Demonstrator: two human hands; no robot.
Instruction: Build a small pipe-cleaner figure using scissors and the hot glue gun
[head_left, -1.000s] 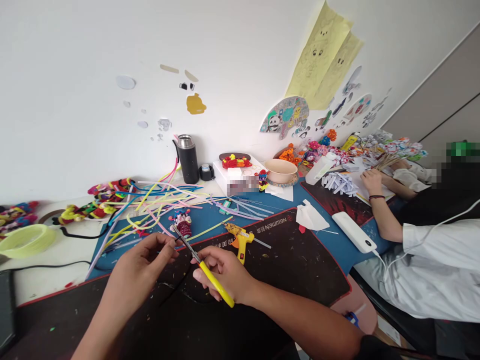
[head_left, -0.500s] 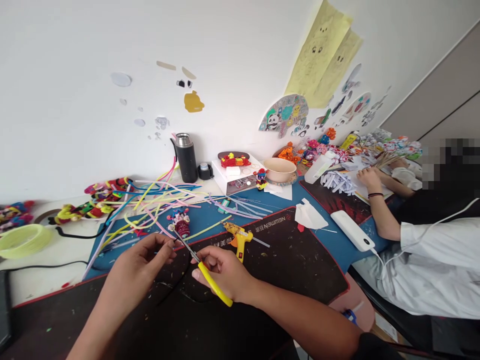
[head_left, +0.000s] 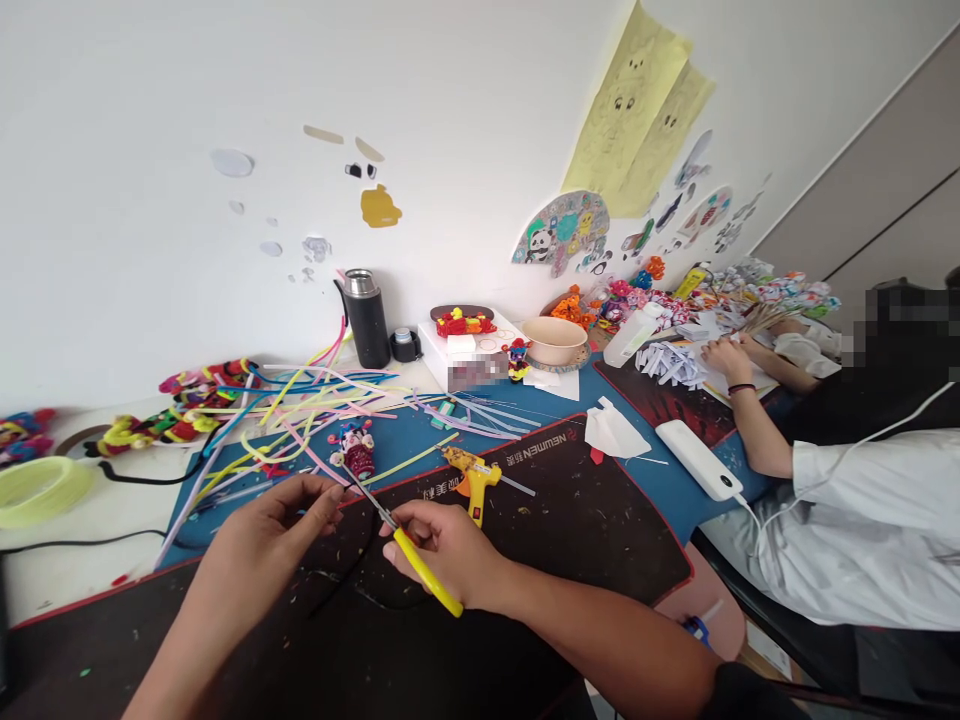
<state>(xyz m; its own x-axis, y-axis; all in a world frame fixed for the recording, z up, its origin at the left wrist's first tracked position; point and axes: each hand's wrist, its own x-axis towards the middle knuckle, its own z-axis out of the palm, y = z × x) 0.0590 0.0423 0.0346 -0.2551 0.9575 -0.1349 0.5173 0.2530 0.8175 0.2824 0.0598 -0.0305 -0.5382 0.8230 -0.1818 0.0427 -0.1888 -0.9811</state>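
Note:
My left hand (head_left: 289,525) is closed in a pinch on a thin black strand (head_left: 349,487), of which only a short end shows at the fingertips. In my right hand (head_left: 442,550) are scissors (head_left: 426,572) with yellow handles. Their metal blades point up and left, the tips right beside my left fingertips at the strand. Just beyond the blades a small doll (head_left: 355,450) with a dark red beaded-looking body and a colourful headdress stands on the mat. A yellow glue gun (head_left: 480,482) lies to the right of my right hand.
Coloured pipe cleaners (head_left: 300,400) lie heaped at the back left near a black thermos (head_left: 365,320). A beige bowl (head_left: 555,342), a white power bank (head_left: 697,460) and a black mat (head_left: 585,520) are also here. A co-worker's hand (head_left: 727,360) works at the right.
The view has shifted slightly, so the table things sit a bit further left. The scissor tips have come down closer to my left fingertips. Both hands keep their holds.

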